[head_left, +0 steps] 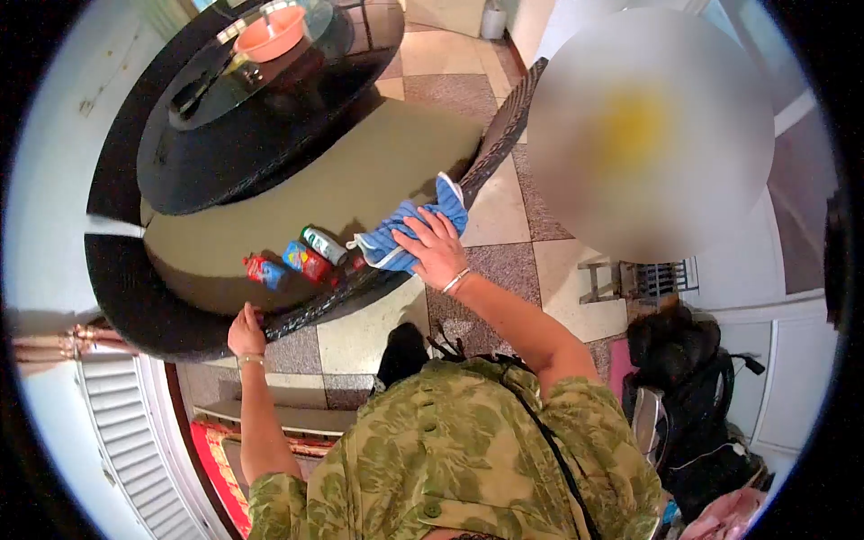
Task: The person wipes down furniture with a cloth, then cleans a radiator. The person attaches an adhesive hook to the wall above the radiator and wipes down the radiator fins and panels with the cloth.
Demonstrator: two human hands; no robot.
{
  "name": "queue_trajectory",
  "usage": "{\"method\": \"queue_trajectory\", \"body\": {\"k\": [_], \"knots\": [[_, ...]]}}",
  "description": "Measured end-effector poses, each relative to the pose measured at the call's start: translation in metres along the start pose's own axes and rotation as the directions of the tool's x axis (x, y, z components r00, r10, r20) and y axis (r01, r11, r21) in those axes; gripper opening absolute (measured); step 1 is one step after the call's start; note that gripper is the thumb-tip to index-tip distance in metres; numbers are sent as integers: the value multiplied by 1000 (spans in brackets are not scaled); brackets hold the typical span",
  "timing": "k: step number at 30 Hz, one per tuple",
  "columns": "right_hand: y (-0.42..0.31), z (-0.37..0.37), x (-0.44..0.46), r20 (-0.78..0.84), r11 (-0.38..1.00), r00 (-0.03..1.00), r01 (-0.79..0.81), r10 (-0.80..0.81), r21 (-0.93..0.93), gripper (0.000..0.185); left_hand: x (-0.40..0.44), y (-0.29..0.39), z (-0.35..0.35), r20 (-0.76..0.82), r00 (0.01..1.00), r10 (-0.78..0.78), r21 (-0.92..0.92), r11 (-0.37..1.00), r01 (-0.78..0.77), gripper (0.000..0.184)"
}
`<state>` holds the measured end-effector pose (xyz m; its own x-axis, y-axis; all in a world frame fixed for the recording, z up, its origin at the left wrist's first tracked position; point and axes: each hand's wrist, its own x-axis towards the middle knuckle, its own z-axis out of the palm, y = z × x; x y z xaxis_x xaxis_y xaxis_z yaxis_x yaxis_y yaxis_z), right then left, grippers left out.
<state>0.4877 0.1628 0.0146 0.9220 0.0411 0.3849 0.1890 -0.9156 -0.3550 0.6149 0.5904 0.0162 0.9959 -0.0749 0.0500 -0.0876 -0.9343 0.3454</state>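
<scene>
A bunched blue cloth (pixel 389 241) with pale edging lies over the dark woven backrest rim (pixel 310 317) of a curved sofa. My right hand (pixel 436 250) is on top of it, fingers curved over the cloth and holding it against the rim. Farther left, my left hand (pixel 247 333) grips the same rim with curled fingers; their tips are partly hidden. Between my hands, on the beige seat cushion (pixel 216 238), are a red-and-blue package (pixel 264 271), a blue-and-red package (pixel 307 261) and a green-and-white can-shaped container (pixel 323 244).
Beyond the cushion stands a dark oval table (pixel 270 135) holding a pink basin (pixel 270 36). Checkered tiles (pixel 495 274) cover the floor. To the right are a small grey stool (pixel 601 281), a black bag (pixel 693 396) and a large blurred area.
</scene>
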Motion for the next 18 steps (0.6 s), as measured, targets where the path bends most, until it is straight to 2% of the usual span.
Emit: {"method": "queue_trajectory", "body": {"k": [1, 3, 4, 6, 7, 8, 10, 12, 14, 15, 16, 17, 18], "knots": [[7, -5, 2, -16, 995, 995, -98, 97, -26, 65, -3, 9, -5, 16, 998, -64, 9, 998, 64, 55], [29, -13, 5, -82, 964, 962, -263, 260, -31, 63, -7, 15, -9, -34, 999, -17, 34, 999, 18, 58], [47, -15, 5, -89, 963, 961, -267, 263, -40, 63, -7, 16, -9, -35, 999, -14, 34, 999, 15, 59], [87, -16, 10, -238, 923, 895, -385, 378, 19, 60, -6, 13, -7, -25, 997, -74, 26, 997, 75, 58], [110, -17, 13, -262, 912, 878, -410, 400, 21, 57, -12, 33, -18, -42, 996, -79, 29, 996, 80, 58], [131, -18, 18, -267, 913, 879, -407, 395, 10, 57, -6, 3, -2, -26, 998, -62, 11, 998, 62, 58], [180, -17, 30, -325, 839, 786, -542, 525, 45, 57, -8, 12, -6, -43, 997, -66, 10, 998, 66, 55], [228, -23, 41, -332, 846, 796, -533, 506, 14, 58, -10, 15, -8, -40, 996, -75, -105, 992, 71, 52], [272, -30, 50, -366, 820, 745, -563, 558, 104, 59, -8, 21, -8, -45, 989, -141, -100, 986, 136, 50], [300, -32, 55, -341, 824, 759, -559, 554, 94, 59, -8, 24, -10, -58, 988, -144, -81, 987, 139, 50], [331, -33, 60, -341, 823, 776, -568, 530, -14, 60, -12, 23, -9, -69, 986, -153, -60, 987, 149, 50], [358, -37, 66, -343, 815, 794, -567, 502, -120, 62, -12, 4, 1, -104, 991, -82, -100, 992, 72, 47], [378, -46, 76, -323, 822, 806, -556, 495, -127, 62, -11, 0, 3, -96, 990, -106, -102, 990, 96, 47]]}}
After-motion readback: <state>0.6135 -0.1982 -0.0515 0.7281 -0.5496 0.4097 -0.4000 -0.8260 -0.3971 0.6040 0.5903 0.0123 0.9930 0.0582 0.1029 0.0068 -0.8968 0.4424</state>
